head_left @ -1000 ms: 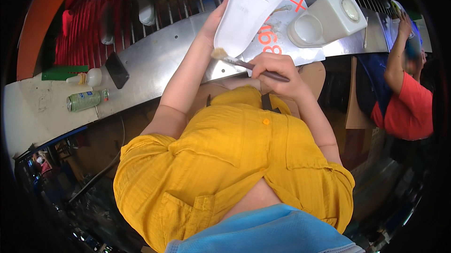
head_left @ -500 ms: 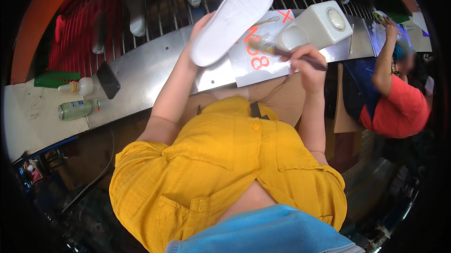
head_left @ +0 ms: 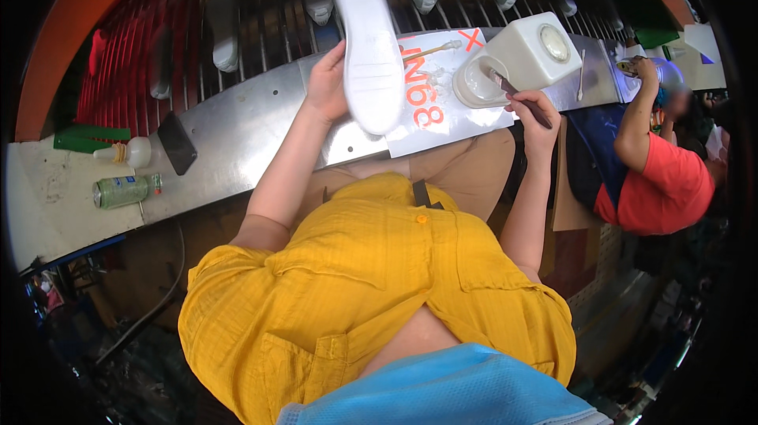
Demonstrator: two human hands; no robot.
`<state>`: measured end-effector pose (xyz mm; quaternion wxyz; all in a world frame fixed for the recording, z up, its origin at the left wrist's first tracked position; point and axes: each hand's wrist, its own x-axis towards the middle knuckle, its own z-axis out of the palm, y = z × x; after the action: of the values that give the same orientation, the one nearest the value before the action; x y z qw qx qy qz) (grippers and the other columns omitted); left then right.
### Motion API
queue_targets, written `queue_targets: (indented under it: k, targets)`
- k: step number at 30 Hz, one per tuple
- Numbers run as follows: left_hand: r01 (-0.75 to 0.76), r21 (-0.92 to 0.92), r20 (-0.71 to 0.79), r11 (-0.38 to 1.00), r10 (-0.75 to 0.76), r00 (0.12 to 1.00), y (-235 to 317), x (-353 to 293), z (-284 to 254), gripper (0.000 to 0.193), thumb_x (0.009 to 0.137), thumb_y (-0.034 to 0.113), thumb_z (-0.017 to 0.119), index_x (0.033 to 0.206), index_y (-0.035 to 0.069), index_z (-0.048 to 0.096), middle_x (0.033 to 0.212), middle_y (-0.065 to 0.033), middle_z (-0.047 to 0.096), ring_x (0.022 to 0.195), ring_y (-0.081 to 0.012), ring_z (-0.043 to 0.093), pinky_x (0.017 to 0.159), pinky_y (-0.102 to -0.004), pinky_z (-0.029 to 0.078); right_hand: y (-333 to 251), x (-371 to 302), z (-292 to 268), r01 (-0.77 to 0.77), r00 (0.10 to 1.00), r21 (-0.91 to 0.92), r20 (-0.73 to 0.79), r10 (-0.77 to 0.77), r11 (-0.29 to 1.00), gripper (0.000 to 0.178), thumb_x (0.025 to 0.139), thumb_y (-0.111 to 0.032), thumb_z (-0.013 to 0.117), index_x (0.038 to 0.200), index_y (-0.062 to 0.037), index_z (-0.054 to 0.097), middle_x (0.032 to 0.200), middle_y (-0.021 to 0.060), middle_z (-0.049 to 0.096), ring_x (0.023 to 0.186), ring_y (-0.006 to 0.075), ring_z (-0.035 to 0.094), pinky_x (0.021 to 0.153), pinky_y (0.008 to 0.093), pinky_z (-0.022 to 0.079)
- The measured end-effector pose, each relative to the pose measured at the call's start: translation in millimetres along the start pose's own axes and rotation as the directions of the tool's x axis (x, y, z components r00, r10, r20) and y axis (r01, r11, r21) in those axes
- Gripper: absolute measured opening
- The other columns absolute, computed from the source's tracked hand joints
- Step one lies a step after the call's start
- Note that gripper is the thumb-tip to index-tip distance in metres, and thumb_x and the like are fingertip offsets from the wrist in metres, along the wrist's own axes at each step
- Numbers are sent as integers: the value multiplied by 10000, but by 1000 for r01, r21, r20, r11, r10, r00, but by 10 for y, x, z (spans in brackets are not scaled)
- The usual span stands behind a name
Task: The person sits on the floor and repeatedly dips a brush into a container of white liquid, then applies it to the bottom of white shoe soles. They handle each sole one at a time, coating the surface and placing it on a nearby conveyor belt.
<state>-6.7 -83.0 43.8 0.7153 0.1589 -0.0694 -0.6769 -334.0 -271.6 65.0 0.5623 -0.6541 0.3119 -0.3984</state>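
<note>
A white shoe sole (head_left: 371, 62) stands almost upright in my left hand (head_left: 326, 87), whose fingers grip its left side. The underside of the sole faces up toward me. My right hand (head_left: 538, 119) is closed round the dark handle of a brush (head_left: 508, 86). The tip of the brush is down in a round translucent cup (head_left: 470, 86), so its bristles are hidden. Against the cup rests a square white plastic jug (head_left: 525, 50). Beneath the cup and sole lies a pale sheet with red markings (head_left: 412, 134), and a thin swab-like stick (head_left: 433, 51) lies on it.
Beyond the metal bench edge (head_left: 237, 137) runs a rack of rods carrying several pale soles (head_left: 225, 34). To the left are a dark flat phone-like slab (head_left: 178, 144), a squeeze bottle (head_left: 136, 153) and a green can (head_left: 122, 191). A person in red (head_left: 667, 188) works at right.
The brush has moved from above the sheet, beside the sole, rightward into the cup. My left hand has turned the sole from a rightward slant to nearly upright.
</note>
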Motion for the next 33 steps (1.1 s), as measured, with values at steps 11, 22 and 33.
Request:
queue_targets:
  k: [11,22,33]
  targets:
    - [195,29,-119,980,-190,974,-431,176,104,583,1081,416,306,1480,19,462,1375,-218,596,1183,-376,650,975,-523,570,557,-188,-25,-204,843,977,142,519,64,151,916,-85,643,1051,-25,609,1003,147,708,723,161,623,650,290,475]
    - [224,210,-91,952,-209,974,-522,68,431,549,1082,341,320,1536,36,371,1353,-198,615,1103,-359,693,887,-500,617,-411,132,615,137,914,19,383,-134,990,150,837,118,624,951,50,694,917,75,699,858,150,679,797,279,544]
    - [186,114,-20,976,-185,983,-557,45,434,567,1082,341,300,1527,-5,365,1413,-232,556,1159,-391,660,926,-544,594,-395,284,729,569,816,-314,100,-569,760,173,775,125,645,894,5,682,891,111,692,806,214,687,705,297,531]
